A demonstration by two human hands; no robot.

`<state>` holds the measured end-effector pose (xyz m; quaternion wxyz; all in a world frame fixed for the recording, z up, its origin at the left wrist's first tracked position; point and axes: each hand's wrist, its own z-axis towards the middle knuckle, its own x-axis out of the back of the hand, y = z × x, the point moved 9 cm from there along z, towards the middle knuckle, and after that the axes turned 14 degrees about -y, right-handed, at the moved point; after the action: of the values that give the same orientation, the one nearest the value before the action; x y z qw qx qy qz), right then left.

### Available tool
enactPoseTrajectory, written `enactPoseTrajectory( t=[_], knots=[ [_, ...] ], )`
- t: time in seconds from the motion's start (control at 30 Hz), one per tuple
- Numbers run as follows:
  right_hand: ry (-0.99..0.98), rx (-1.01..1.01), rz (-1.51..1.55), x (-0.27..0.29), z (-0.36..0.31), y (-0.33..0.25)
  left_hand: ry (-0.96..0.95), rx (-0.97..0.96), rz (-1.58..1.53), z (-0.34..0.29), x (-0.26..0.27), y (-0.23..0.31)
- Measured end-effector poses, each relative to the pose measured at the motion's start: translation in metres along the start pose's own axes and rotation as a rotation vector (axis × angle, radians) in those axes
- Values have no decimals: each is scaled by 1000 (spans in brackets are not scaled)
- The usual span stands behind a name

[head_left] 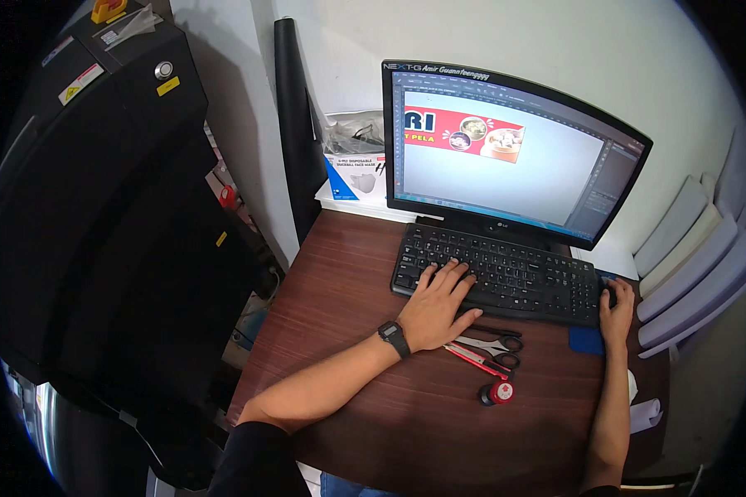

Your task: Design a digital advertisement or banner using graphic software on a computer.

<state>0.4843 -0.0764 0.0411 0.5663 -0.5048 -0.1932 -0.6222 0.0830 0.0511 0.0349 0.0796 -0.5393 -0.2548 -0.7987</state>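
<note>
My left hand (436,311) lies over the left part of a black keyboard (522,277), fingers stretched out on the keys. A black digital watch (394,339) is on that wrist. At the keyboard's right end my right hand (617,315) is wrapped over a dark computer mouse (608,293), which it mostly hides. Under it shows part of a blue mouse pad (587,340). Behind the keyboard, a monitor (489,190) displays a red banner design with food pictures. Scissors with black handles (503,346) and a red utility knife (478,361) lie just below the keyboard.
A small round red-and-black object (501,393) stands on the brown desk (348,265). Left of the monitor is a face mask box (355,176), beside a tall black roll (293,124). Rolled sheets (688,282) lean at the right. A large black machine (99,215) fills the left.
</note>
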Motion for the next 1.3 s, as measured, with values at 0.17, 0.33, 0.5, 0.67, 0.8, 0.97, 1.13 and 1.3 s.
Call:
enactPoseTrajectory(
  t=[0.17,0.33,0.5,0.67,0.8,0.97,1.13,1.3],
  knots=[
    [31,24,-16,3,0,-3,-8,-21,-11,1,0,1],
    [46,-3,13,3,1,-8,-17,11,27,1,1,-2],
    [37,23,16,5,1,-7,-19,15,32,3,0,-1],
    [46,28,31,5,1,-10,-4,13,31,2,2,-1],
    [46,10,36,6,0,-10,-6,14,34,2,1,-1],
    [48,17,40,4,0,-11,-23,17,28,1,0,-3],
    [53,-1,30,7,-2,-9,-17,9,26,3,0,0],
    [74,20,29,7,0,-9,-22,-4,21,5,2,2]
  ],
)
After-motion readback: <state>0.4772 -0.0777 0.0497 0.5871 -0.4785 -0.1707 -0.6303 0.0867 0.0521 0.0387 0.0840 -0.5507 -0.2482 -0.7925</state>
